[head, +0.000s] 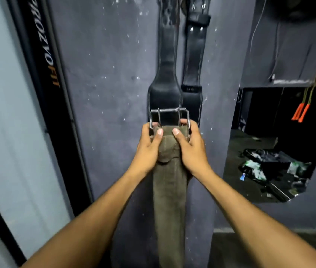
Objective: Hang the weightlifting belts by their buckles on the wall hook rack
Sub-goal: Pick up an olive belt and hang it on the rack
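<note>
I hold an olive-brown suede belt (169, 200) upright in front of the grey wall, its strap hanging straight down between my forearms. Its steel two-prong buckle (169, 117) points up, just above my fingers. My left hand (148, 149) grips the strap's left edge below the buckle, and my right hand (191, 149) grips the right edge, thumbs on the front. Behind the buckle two black leather belts hang on the wall: the left black belt (165, 74) and the right black belt (193, 60). The hooks at the top are cut off by the frame edge.
A black upright post (45, 74) with lettering stands to the left against a pale panel. To the right a wall opening (269, 144) shows a dark room with clutter on the floor. Orange handles (301, 112) dangle on cords at the upper right.
</note>
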Demonstrator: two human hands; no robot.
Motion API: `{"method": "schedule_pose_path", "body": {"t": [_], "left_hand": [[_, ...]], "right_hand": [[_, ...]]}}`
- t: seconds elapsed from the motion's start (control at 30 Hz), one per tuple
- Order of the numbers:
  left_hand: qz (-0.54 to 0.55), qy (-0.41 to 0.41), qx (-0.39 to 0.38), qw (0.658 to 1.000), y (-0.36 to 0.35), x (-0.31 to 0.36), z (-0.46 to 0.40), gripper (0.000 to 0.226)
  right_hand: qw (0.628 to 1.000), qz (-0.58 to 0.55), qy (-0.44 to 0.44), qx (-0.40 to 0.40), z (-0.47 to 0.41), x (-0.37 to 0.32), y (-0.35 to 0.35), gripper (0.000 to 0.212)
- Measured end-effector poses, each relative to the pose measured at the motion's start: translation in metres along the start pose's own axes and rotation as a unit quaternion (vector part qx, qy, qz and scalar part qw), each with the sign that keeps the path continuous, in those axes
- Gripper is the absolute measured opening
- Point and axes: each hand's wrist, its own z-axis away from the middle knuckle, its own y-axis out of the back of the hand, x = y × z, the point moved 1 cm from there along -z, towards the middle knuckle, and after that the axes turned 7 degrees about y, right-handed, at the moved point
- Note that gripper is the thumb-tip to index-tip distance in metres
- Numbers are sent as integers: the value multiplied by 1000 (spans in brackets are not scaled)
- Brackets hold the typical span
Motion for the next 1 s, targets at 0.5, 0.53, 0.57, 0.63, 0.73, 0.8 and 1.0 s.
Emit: {"method": "schedule_pose_path", "body": {"t": [0.5,0.53,0.57,0.63,0.73,0.8,1.0], "left_hand": [[142,4,21,990,8,64,-13,45],[140,1,11,990,10,63,-11,45],[136,7,-4,991,14,58,-8,46],[108,28,-37,993,21,39,3,45],[80,30,-59,995,29,15,16,25],[107,27,-67,992,30,14,13,19],[78,121,-112,983,41,-36,35,21]], "right_hand": [[990,-36,52,124,-82,-102,-17,31],[990,-39,43,127,-85,-105,-19,32],[990,-44,36,132,-88,-107,-19,32],[986,-68,25,148,-96,-113,-19,30],[987,-63,21,146,-110,-125,-21,28],[989,-54,30,136,-116,-130,-27,29],[989,-67,66,114,-133,-151,-35,24]]}}
